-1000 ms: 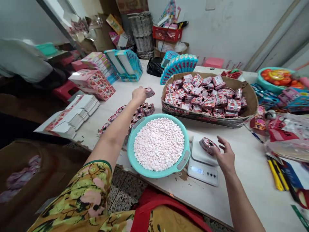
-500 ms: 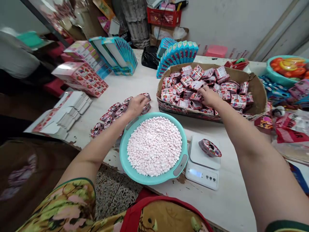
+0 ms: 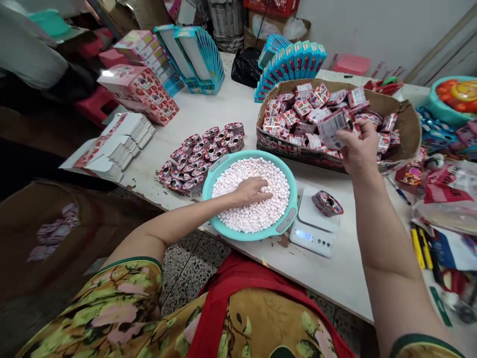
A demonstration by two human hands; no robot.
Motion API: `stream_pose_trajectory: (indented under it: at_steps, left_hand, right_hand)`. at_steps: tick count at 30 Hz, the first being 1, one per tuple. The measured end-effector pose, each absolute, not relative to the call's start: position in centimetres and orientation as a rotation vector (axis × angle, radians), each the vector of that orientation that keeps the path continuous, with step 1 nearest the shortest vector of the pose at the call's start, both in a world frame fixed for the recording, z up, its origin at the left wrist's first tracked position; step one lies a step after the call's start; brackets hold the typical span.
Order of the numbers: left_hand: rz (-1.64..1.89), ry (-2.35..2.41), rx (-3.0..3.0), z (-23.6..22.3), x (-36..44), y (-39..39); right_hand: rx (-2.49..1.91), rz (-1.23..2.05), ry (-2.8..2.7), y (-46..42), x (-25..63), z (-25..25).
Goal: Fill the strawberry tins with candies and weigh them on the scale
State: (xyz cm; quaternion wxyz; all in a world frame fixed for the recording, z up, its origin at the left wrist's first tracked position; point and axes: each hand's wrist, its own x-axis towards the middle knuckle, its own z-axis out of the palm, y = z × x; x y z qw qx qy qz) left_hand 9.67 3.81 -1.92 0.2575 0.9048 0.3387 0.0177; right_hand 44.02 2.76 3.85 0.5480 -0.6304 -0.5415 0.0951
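My left hand [image 3: 252, 192] lies palm down on small pale pink tablets [image 3: 242, 223], its fingers stretched out and touching them. They fill a round turquoise basin [image 3: 212, 181] at the table's front. Raised over the brown carton [image 3: 294, 158], my right hand [image 3: 359, 144] grips a small printed candy box [image 3: 333, 128] by its side. Several similar pink and red boxes [image 3: 303, 107] are heaped inside the carton. One box with a round opening [image 3: 327, 203] rests on a white digital scale [image 3: 312, 238], whose display is lit. Left of the basin, more such boxes [image 3: 197, 154] stand grouped together.
Flat white stacked cardboard [image 3: 112, 144] and strawberry-printed boxes [image 3: 143, 92] are at the left. Blue boxes fan out at the back [image 3: 292, 64]. A turquoise bowl of orange items [image 3: 452, 99], a pen [image 3: 399, 191] and tools crowd the right. An open carton [image 3: 37, 219] stands below, left.
My left hand has moved from the grouped boxes into the basin of tablets. My right hand has lifted a candy box out of the heap. The view has shifted slightly.
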Motion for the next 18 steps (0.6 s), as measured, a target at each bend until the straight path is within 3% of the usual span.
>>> stream_pose_trajectory:
  at_steps: [8, 13, 18]
  left_hand:
    - [0.584, 1.34, 1.615, -2.3, 8.6, 2.7]
    - [0.733, 1.154, 0.963, 1.2, 8.5, 1.7]
    - [0.983, 0.943, 0.813, 4.9, 9.1, 1.6]
  right_hand:
    - [-1.231, 0.763, -0.919, -2.5, 33.4, 3.6]
    - [-1.311, 0.908, -0.938, -5.7, 27.4, 2.1]
    - [-1.388, 0.934, -1.24, -7.5, 23.7, 1.6]
